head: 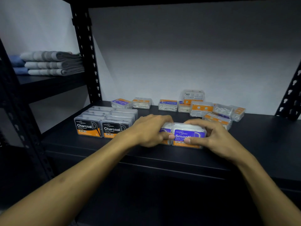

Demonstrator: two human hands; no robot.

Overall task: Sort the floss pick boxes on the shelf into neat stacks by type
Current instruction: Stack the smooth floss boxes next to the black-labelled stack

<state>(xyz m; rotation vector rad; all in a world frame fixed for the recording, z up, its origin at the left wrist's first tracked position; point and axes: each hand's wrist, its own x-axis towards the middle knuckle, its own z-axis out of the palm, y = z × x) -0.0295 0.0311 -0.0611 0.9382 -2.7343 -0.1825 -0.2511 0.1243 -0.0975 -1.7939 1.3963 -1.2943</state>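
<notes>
Two purple-and-orange Smooth floss boxes stand side by side near the shelf's front edge. My right hand (pixel 213 136) grips the right Smooth box (pixel 189 136), thumb on its front label. My left hand (pixel 149 129) covers most of the left Smooth box (pixel 165 130). To their left, black-and-orange Charcoal boxes (pixel 88 127) stand in two neat rows running back. Loose purple and orange boxes (pixel 201 108) lie jumbled at the back right, one propped upright (pixel 193 96). Two more loose boxes (pixel 121 103) lie at the back middle.
The black metal shelf (pixel 260 141) has perforated uprights at left (pixel 86 51) and right (pixel 291 98), with a white wall behind. Folded grey towels (pixel 53 63) sit on the neighbouring shelf to the left.
</notes>
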